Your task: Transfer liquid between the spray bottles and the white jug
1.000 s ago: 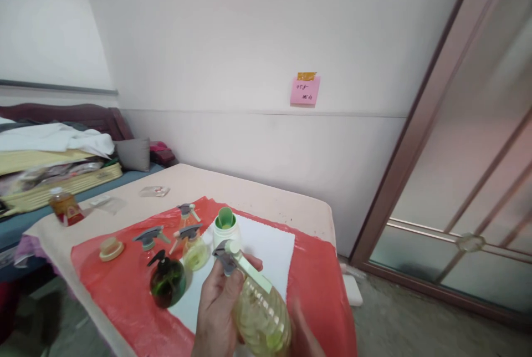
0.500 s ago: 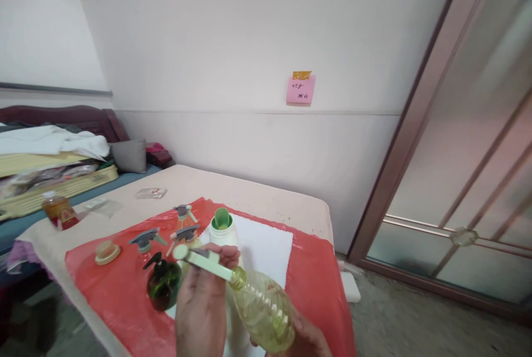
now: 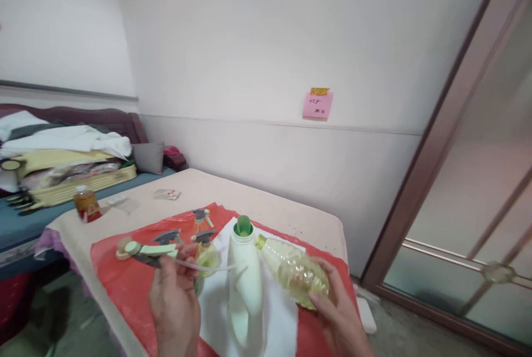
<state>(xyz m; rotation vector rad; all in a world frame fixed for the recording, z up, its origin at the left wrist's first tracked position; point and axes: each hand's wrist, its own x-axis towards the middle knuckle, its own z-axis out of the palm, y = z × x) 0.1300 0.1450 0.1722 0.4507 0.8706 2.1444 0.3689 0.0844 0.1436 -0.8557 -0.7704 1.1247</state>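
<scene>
The left hand point(image 3: 177, 304) pinches a spray head point(image 3: 155, 250) in its grip, the tube point(image 3: 214, 269) now clear, leaving the bottle point(image 3: 293, 271) open. Near right, the right hand point(image 3: 338, 301) curls its grip around the bottle's base, neck tilted toward the jug point(image 3: 246, 265); farther left, other spray bottles point(image 3: 203, 216) stand on the surface point(image 3: 266, 205).

left hand point(image 3: 177, 301): upright, fingers point(image 3: 168, 269) pinched | right hand point(image 3: 338, 301): angled up-left, fingers curled
</scene>
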